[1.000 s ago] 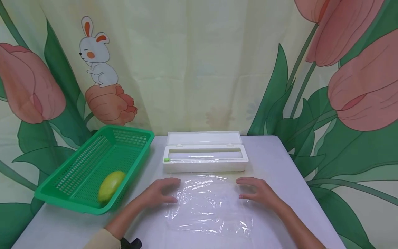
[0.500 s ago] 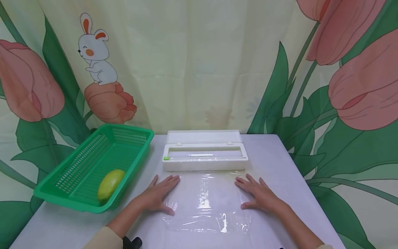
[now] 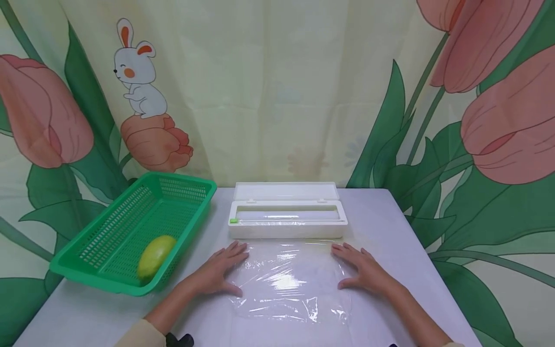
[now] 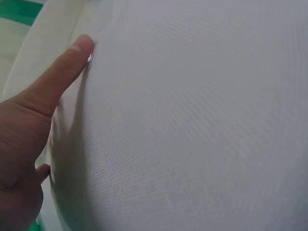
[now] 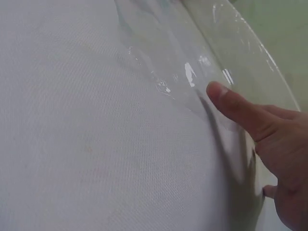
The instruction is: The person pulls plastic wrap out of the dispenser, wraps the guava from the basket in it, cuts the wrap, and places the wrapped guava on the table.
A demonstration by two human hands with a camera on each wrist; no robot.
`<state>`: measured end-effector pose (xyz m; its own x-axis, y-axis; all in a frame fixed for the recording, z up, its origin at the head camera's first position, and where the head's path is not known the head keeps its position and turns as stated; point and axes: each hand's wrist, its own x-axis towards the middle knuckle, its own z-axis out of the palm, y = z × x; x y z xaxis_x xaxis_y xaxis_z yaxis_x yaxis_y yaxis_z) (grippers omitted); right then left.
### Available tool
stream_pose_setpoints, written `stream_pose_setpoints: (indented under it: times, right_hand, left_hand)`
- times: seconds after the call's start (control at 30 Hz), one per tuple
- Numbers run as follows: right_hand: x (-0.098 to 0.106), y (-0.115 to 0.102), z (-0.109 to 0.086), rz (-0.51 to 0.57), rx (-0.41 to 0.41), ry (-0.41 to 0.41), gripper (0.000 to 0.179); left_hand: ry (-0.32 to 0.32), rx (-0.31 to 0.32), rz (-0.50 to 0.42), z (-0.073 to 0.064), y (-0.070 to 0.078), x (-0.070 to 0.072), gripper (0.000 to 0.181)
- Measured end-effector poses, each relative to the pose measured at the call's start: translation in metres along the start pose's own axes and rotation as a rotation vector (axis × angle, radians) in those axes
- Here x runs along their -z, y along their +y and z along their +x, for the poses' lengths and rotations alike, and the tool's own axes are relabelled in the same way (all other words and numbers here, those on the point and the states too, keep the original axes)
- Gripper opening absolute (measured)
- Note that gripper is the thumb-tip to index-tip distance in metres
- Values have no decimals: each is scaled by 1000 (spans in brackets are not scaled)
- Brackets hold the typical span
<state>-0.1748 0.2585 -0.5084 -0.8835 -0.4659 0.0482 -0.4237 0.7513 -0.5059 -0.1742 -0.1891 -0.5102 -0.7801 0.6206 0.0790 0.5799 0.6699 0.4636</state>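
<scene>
A sheet of clear plastic wrap [image 3: 284,282] lies on the white tabletop in the head view, shiny and slightly wrinkled. Its far edge reaches the front of a white cling film dispenser [image 3: 288,230], whose lid is raised. My left hand [image 3: 218,271] touches the sheet's left side with fingers spread. On the right side, my right hand [image 3: 364,271] rests with fingers extended and thumb apart. The right wrist view shows the thumb [image 5: 221,96] at the film's edge. In the left wrist view, the left thumb [image 4: 62,70] points over the white cloth. Neither hand grips anything.
A green plastic basket [image 3: 104,285] stands on the left of the table, with a yellow-green oval fruit [image 3: 156,259] inside. A small green slider [image 3: 234,220] sits at the dispenser's left end. Behind the table hangs a printed curtain [image 3: 277,96].
Both hands, curved at the film's sides a second ago, have flattened and spread onto its edges. The film lies smoother than a second ago. Basket and dispenser stay put.
</scene>
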Motion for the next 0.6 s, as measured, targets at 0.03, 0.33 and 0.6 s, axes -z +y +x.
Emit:
stream_pose_setpoints:
  times: [0.03,0.33,0.6]
  right_hand:
    - [0,1,0,14,0,5,94]
    - [5,-6,-10,99,25,152,77]
    - [-3,-22,-24,-4,36,-75,104]
  left_hand:
    - [2,2,2,0,-1,0,101]
    - [35,14,12,-4,4,-3,96]
    - [-62,24,72,-15,10,-5,121]
